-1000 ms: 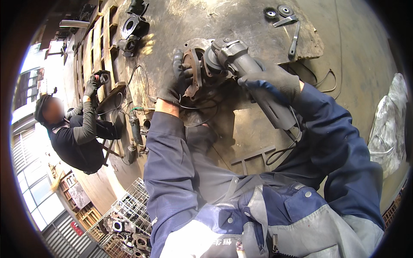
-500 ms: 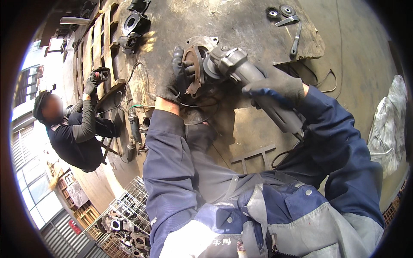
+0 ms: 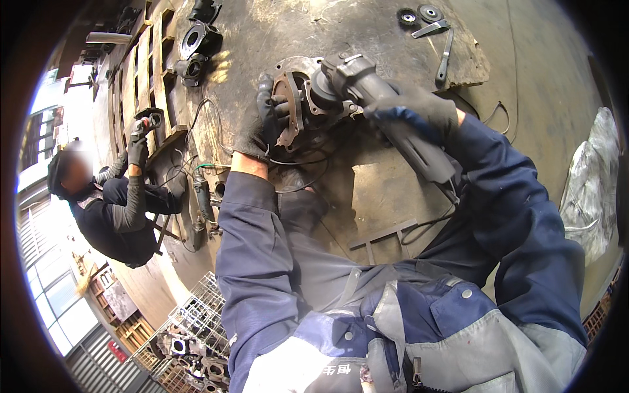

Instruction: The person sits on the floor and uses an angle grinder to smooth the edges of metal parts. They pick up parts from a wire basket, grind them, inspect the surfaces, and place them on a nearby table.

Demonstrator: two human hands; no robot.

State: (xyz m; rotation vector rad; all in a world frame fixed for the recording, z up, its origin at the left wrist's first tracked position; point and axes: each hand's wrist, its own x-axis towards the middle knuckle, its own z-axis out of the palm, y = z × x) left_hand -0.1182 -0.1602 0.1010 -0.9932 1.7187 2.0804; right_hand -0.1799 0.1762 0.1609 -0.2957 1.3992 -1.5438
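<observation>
My gloved left hand (image 3: pixel 263 121) is closed round the left side of a flanged metal casting (image 3: pixel 286 111), its fingers reaching in behind the rusty brown flange. The casting stands on the worn work surface. In my gloved right hand (image 3: pixel 419 112) is the dark body of an angle grinder (image 3: pixel 411 152), gripped from above. The grinder's head and round disc (image 3: pixel 320 85) are against or very close to the casting's inner side, right of the rusty flange; whether they touch I cannot tell. Part of the casting is hidden behind the grinder head.
Spare discs (image 3: pixel 429 13) and a flat wrench (image 3: pixel 443 60) lie at the far right of the worktop (image 3: pixel 367 26). More castings (image 3: pixel 196 40) stand far left beside a pallet (image 3: pixel 145 65). A co-worker (image 3: pixel 111 209) sits left. A wire basket (image 3: pixel 200 308) holds metal parts. Cables loop nearby.
The casting appears turned slightly, showing more of its openings to the right of the rusty flange. The grinder has shifted a little with my right hand. Both hands keep their hold.
</observation>
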